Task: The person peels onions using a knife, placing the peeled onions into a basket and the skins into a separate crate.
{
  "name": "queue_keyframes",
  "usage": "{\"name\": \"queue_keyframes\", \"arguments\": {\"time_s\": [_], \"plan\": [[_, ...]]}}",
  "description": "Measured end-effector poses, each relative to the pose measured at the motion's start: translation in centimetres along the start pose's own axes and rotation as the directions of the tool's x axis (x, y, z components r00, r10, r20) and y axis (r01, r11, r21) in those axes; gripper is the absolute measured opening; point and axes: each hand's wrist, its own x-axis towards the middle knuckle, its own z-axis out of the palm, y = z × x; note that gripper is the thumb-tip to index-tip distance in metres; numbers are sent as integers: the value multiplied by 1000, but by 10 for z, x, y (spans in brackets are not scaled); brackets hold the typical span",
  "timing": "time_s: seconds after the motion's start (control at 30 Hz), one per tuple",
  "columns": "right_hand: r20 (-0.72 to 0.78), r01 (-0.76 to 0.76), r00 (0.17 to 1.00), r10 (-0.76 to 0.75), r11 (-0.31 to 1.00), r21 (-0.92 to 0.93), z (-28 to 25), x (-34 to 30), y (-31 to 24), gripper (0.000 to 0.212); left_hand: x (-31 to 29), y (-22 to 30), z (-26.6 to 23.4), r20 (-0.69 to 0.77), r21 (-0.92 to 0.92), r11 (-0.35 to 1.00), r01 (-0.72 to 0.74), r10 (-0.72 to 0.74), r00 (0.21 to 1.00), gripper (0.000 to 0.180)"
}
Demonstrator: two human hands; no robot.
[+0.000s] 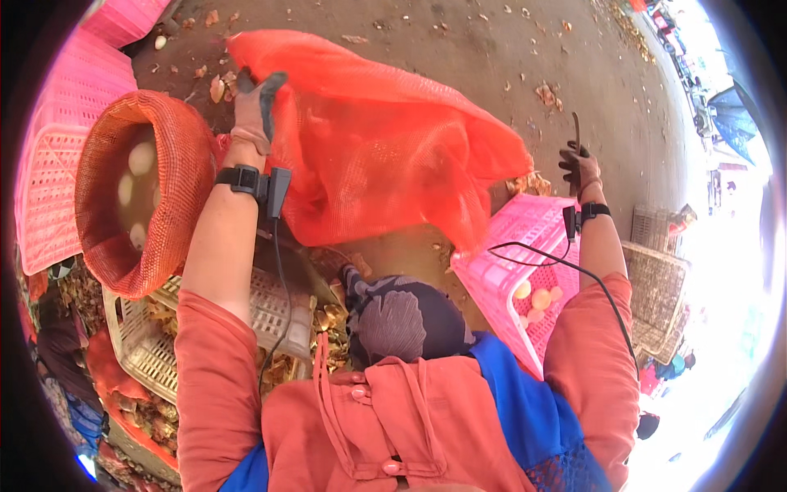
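A large red mesh sack (385, 139) spreads out in front of me, billowed and partly see-through. At its left edge my left hand (256, 111), in a grey glove, grips the mesh; part of the fingers is hard to make out. Out to the right, my gloved right hand (580, 168) is closed around a small knife, whose thin, slightly curved blade (576, 127) points away from me. The right hand is apart from the sack. Beside my left forearm stands an open orange mesh sack (176, 205) with several pale, peeled onions (142, 158) inside.
A pink crate (492, 238) with several pale onions (540, 298) stands near my right arm. Pink crates (51, 180) line the left side. A cream crate (147, 361) lies among onion skins by my left elbow. Skins litter the brown floor (492, 49). Worn crates (656, 295) stand far right.
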Motion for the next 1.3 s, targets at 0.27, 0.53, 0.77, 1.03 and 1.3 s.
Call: {"name": "queue_keyframes", "arguments": {"time_s": [0.27,0.53,0.77,1.03,1.3], "plan": [[-309,154,945,-109,980,126,-49,-79,16,24,-158,-41,57,856,515,57,-855,29,517,78],[-470,141,883,-10,959,245,-151,-188,78,22,-153,-86,-22,398,905,320,-281,-871,288,54],[-761,-271,553,339,937,220,-305,-268,262,16,-153,1,134,608,763,634,-128,-636,474,50],[-818,-640,548,174,717,-277,-309,-303,317,56,-294,22,298,643,667,414,-619,-740,198,68],[-292,-217,882,370,869,445,-361,-324,408,41,-376,-76,284,497,758,89,-646,-720,484,60]]}}
